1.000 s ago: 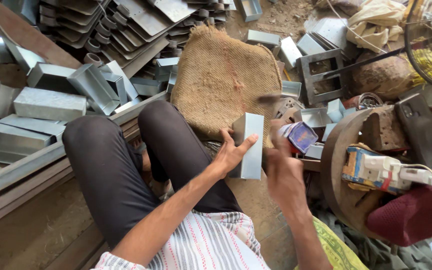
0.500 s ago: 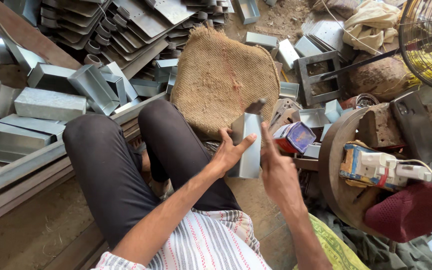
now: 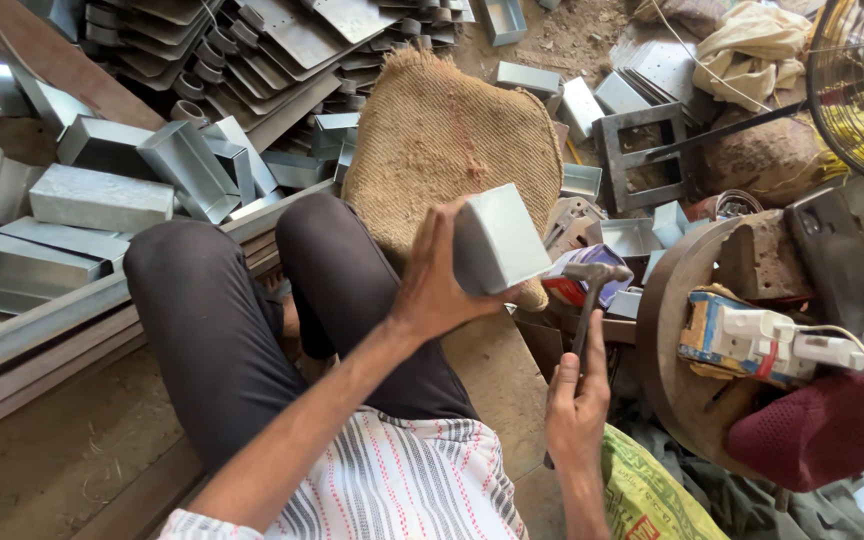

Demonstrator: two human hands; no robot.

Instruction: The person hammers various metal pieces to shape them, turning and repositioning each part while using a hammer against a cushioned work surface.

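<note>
Your left hand (image 3: 432, 285) has its grip clamped around the folded sheet-metal box (image 3: 500, 240), raised over the burlap sack (image 3: 442, 130). Your right hand (image 3: 577, 400) grips the hammer (image 3: 592, 290), head just right of and below the box.

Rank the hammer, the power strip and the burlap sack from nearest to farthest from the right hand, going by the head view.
1. Hammer: held in the right hand, head raised just above it.
2. Power strip: to the hand's right, on the round wooden block.
3. Burlap sack: farthest, up and left, beyond the knees.
</note>
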